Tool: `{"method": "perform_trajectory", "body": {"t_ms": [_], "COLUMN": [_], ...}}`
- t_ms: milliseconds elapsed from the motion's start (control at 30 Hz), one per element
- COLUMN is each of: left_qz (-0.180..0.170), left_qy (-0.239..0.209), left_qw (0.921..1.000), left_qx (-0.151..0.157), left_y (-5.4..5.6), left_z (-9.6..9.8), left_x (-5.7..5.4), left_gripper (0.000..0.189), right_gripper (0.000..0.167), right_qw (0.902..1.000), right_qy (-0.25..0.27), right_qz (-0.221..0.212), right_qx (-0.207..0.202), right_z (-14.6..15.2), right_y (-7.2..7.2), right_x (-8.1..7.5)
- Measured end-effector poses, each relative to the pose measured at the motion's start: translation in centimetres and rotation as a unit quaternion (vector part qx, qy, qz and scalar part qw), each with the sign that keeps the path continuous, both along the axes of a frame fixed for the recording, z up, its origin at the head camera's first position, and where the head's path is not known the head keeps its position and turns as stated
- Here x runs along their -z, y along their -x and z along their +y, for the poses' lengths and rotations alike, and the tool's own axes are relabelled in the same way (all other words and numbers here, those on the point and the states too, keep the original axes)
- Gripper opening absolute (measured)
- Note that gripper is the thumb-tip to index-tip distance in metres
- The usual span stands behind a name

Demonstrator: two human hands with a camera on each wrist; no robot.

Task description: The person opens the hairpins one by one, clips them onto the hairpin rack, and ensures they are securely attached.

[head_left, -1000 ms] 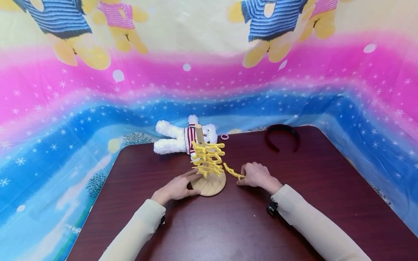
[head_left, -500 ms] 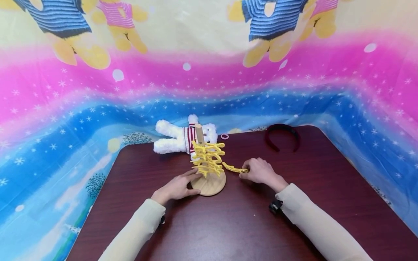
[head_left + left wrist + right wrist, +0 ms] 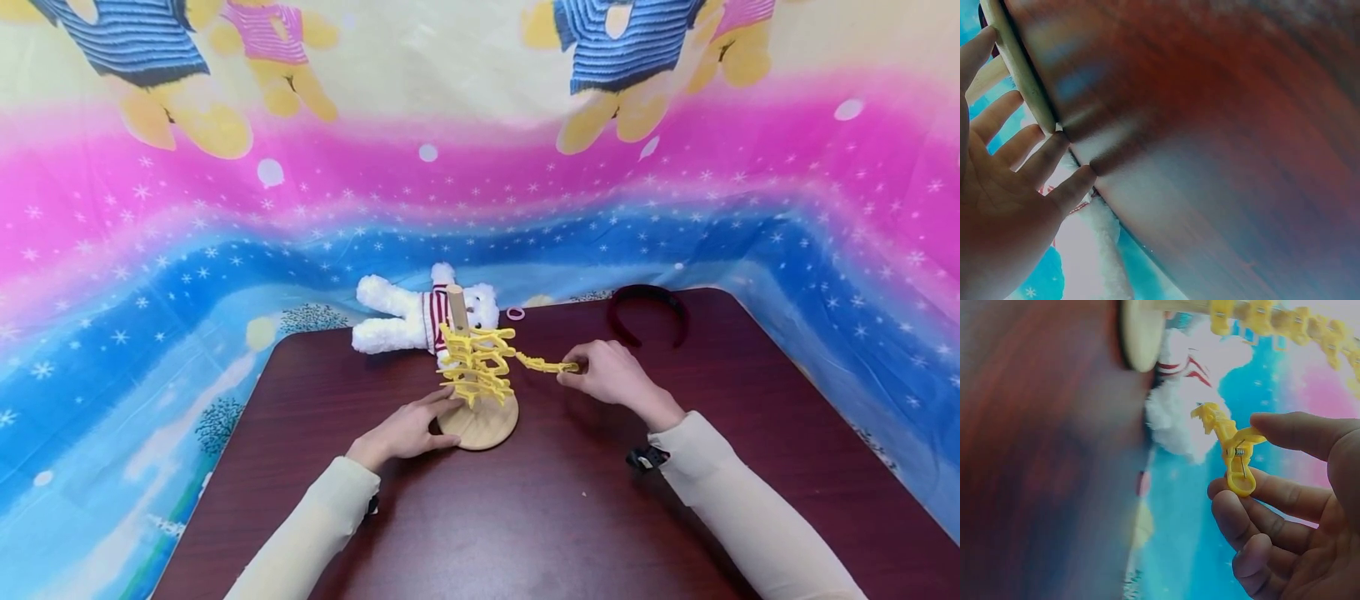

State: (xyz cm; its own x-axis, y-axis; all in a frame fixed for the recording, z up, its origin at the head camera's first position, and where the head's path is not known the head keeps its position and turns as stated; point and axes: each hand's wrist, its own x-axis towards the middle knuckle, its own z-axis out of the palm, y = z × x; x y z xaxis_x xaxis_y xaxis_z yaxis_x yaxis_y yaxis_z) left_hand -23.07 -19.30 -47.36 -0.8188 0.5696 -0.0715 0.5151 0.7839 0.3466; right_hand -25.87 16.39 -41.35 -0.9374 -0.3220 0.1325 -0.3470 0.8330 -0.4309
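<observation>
In the head view, a round wooden base [image 3: 480, 429] carries an upright wooden post [image 3: 457, 308], with several yellow clothespins [image 3: 480, 367] clipped along it. My left hand [image 3: 405, 429] rests against the left side of the base, thumb in front and fingers behind. Its fingers look spread and fairly straight in the left wrist view. Right of the post, my right hand [image 3: 611, 375] pinches the handle end of one long yellow clothespin [image 3: 1235, 450] between thumb and fingers. The nose of this clothespin points left toward the post. A metal spring shows at its middle.
Behind the post lies a white teddy bear [image 3: 393, 321] in a red-striped sweater. A small pink ring [image 3: 515, 314] sits beside its head. A dark red headband [image 3: 647, 312] lies at the back right of the dark wooden table [image 3: 517, 533]. A printed cloth hangs behind.
My right hand has risen and moved back and slightly right, carrying the pinched clothespin up beside the clipped ones. The left hand stays at the base.
</observation>
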Motion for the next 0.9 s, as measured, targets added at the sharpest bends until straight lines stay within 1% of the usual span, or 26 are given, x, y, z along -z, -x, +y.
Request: {"method": "perform_trajectory", "body": {"t_ms": [233, 433, 633, 900], "left_qz": [-0.001, 0.002, 0.003, -0.002], "left_qy": [0.001, 0.0, -0.002, -0.001], "left_qw": [1.0, 1.0, 1.0, 1.0], "left_qx": [-0.002, 0.002, 0.0, -0.007], "left_y": [0.0, 0.0, 0.1, 0.1], "left_z": [0.0, 0.0, -0.1, -0.1], "left_x": [0.1, 0.0, 0.1, 0.2], "left_gripper": [0.064, 0.064, 0.064, 0.064], "right_gripper": [0.027, 0.028, 0.025, 0.023], "right_qw": [0.9995, 0.9985, 0.9956, 0.9915], "right_qy": [0.012, 0.023, 0.036, 0.051], "right_qz": [0.027, 0.046, 0.083, 0.112], "right_qx": [-0.005, -0.017, -0.024, -0.042], "right_z": [0.3, 0.2, 0.2, 0.1], "right_y": [-0.4, -1.0, -1.5, -2.6], "right_x": [-2.3, -3.9, -5.7, -8.0]}}
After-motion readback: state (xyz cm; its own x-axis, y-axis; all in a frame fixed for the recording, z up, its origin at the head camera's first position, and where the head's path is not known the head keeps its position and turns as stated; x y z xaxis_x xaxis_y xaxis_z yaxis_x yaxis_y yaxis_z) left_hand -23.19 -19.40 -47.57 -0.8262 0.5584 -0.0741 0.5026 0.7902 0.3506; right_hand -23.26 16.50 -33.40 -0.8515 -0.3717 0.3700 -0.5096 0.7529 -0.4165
